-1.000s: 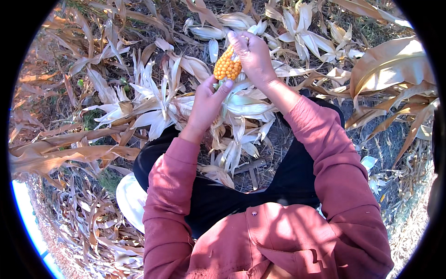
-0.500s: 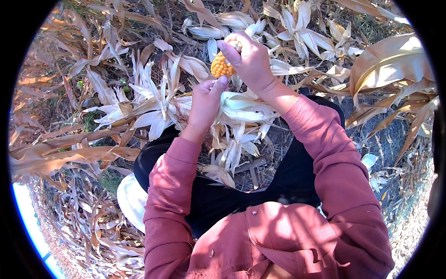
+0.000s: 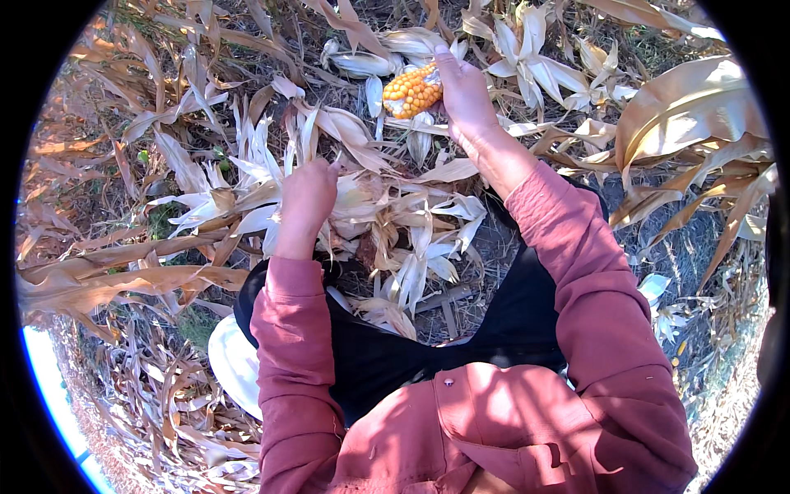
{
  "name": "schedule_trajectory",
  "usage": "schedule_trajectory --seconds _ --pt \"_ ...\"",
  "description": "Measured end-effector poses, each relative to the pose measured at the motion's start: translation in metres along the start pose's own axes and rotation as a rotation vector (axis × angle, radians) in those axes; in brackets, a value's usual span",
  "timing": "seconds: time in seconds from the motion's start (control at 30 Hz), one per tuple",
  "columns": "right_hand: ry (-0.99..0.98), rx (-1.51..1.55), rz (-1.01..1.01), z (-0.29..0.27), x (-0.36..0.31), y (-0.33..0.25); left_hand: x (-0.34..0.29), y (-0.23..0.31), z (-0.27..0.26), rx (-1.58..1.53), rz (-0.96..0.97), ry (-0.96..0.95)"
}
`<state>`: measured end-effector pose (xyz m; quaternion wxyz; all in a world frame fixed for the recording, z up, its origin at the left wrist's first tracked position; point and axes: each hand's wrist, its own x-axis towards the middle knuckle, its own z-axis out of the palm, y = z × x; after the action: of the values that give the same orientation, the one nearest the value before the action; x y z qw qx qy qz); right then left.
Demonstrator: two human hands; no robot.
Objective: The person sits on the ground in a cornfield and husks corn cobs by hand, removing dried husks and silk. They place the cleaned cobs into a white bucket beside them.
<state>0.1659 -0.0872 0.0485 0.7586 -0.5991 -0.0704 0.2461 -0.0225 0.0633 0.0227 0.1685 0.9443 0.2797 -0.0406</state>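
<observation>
My right hand (image 3: 469, 95) is closed round one end of a corn cob (image 3: 413, 90) with yellow-orange kernels. The cob's pale, rounded tip points left, and its kernels are bare of husk. My left hand (image 3: 308, 196) sits lower and to the left, apart from the cob, with its fingers curled in. What those fingers hold, if anything, is hidden. Dry corn husks (image 3: 424, 247) lie on the ground right of the left hand and below the cob.
Peeled-back husks (image 3: 535, 66) lie at the far side. A broad dry leaf (image 3: 691, 115) rises at the right. Dry stalks (image 3: 132, 251) stretch across the left, and a white rounded object (image 3: 232, 362) is beside my left leg.
My left hand has come away from the cob, down and to the left. My right hand has shifted slightly right with the cob, whose kernels now show more fully.
</observation>
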Motion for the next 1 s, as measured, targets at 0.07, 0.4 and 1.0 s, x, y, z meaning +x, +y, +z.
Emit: schedule_trajectory --seconds 0.07,0.4,1.0 --pt "-0.017 0.11 0.094 -0.003 0.002 0.006 0.003 -0.017 -0.016 0.259 -0.086 0.32" --pt "-0.303 -0.195 0.208 -0.021 -0.024 -0.003 0.007 -0.01 -0.018 0.005 0.086 0.342" --pt "1.525 -0.141 -0.394 -0.592 -0.474 -0.115 -0.022 -0.004 -0.001 -0.16 0.16 -0.072"
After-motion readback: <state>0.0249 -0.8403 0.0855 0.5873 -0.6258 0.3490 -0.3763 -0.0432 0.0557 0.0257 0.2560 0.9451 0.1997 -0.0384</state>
